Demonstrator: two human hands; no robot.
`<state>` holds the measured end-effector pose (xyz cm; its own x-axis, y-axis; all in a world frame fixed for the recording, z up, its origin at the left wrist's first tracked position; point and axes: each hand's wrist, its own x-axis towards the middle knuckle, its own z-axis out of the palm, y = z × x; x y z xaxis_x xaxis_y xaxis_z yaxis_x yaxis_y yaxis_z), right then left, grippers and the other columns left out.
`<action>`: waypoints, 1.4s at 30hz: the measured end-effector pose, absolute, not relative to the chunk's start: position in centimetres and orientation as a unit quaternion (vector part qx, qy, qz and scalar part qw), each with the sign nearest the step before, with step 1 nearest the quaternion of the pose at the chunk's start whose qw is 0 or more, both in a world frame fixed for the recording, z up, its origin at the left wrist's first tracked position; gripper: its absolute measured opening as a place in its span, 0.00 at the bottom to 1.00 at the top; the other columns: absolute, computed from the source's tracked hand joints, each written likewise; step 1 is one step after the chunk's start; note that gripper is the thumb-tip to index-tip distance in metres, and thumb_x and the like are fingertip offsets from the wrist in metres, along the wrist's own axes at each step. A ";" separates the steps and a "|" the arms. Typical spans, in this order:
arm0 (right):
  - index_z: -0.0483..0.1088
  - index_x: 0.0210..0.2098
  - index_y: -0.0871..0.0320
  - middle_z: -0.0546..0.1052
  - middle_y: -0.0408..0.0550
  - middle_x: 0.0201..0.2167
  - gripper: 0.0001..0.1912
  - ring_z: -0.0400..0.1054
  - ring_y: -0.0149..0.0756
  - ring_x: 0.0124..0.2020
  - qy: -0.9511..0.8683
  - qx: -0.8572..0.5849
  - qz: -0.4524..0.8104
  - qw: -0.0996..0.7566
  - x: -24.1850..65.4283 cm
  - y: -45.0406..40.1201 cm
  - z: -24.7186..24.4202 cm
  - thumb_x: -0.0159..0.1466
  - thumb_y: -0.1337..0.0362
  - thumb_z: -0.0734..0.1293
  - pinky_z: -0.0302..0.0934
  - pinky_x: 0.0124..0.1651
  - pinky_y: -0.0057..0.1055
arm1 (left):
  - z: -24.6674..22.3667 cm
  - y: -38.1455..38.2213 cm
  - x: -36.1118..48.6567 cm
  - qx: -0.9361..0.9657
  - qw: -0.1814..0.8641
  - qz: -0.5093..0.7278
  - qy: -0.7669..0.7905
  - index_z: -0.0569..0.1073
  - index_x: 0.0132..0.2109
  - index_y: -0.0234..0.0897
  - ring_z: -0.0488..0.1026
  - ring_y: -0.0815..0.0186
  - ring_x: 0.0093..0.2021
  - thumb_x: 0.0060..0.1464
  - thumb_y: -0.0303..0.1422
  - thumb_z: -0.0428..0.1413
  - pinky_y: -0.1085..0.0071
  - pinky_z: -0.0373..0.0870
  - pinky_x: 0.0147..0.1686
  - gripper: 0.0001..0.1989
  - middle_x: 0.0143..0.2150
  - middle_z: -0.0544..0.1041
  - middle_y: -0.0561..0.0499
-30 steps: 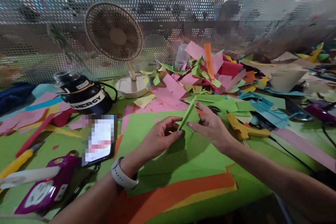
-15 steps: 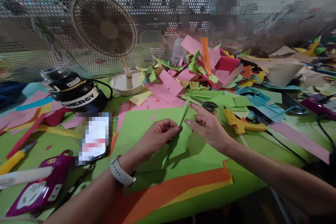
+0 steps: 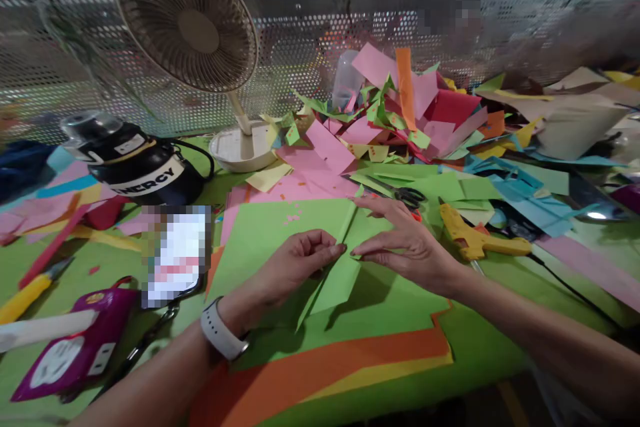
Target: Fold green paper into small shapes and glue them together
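A folded piece of light green paper (image 3: 336, 288) stands tilted on edge between my hands, above a larger flat green sheet (image 3: 260, 227). My left hand (image 3: 307, 257), with a white watch (image 3: 223, 330) on its wrist, pinches the fold between thumb and fingertips. Along the other side of the piece, my right hand (image 3: 407, 243) holds it by the edge, thumb low and index finger reaching up to the far end. The fingertips partly cover the paper. Under the green sheet lie orange sheets (image 3: 350, 363) and a yellow one (image 3: 390, 370).
Scissors (image 3: 410, 196) and a yellow glue gun (image 3: 480, 237) lie to the right. Behind is a heap of paper scraps (image 3: 330, 147). A fan (image 3: 200, 30), a black bottle (image 3: 145, 170), a phone (image 3: 180, 253), a purple device (image 3: 75, 340) and a yellow-handled cutter (image 3: 30, 297) are on the left.
My right hand has opened its fingers somewhat along the paper, and the folded piece has turned a little, its lower end swinging left. The view has shifted slightly.
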<state>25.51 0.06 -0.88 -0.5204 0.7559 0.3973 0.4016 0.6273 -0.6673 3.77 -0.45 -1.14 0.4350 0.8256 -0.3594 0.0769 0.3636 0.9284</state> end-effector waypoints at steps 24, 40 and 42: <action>0.77 0.31 0.53 0.79 0.46 0.33 0.05 0.72 0.40 0.48 -0.716 -0.411 0.387 0.410 25.0 0.0 -2.0 0.61 0.62 0.69 0.67 0.47 0.35 | -2.8 -2.6 5.7 0.461 0.662 0.351 0.475 0.77 0.28 0.35 0.55 0.72 0.25 0.50 0.41 0.61 0.74 0.53 0.24 0.13 0.22 0.63 0.56; 0.74 0.32 0.57 0.77 0.42 0.29 0.03 0.70 0.29 0.33 -0.641 -0.403 0.500 0.420 24.8 0.0 -2.7 0.61 0.64 0.69 0.64 0.39 0.27 | -2.8 -2.9 6.0 0.438 0.700 0.355 0.437 0.77 0.28 0.35 0.59 0.73 0.24 0.52 0.37 0.61 0.76 0.56 0.25 0.10 0.22 0.69 0.56; 0.73 0.32 0.57 0.76 0.41 0.29 0.03 0.70 0.29 0.33 -0.641 -0.407 0.497 0.419 24.7 0.0 -2.7 0.61 0.64 0.69 0.64 0.38 0.26 | -2.7 -3.0 6.0 0.427 0.711 0.355 0.431 0.77 0.27 0.35 0.59 0.74 0.24 0.52 0.37 0.61 0.77 0.57 0.25 0.10 0.22 0.69 0.56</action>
<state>24.70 -0.01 -2.71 -0.3174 0.9391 0.1320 0.1059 0.1735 -0.9791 6.02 -2.96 -2.74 0.3755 0.8732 -0.3106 -0.1372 0.3838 0.9132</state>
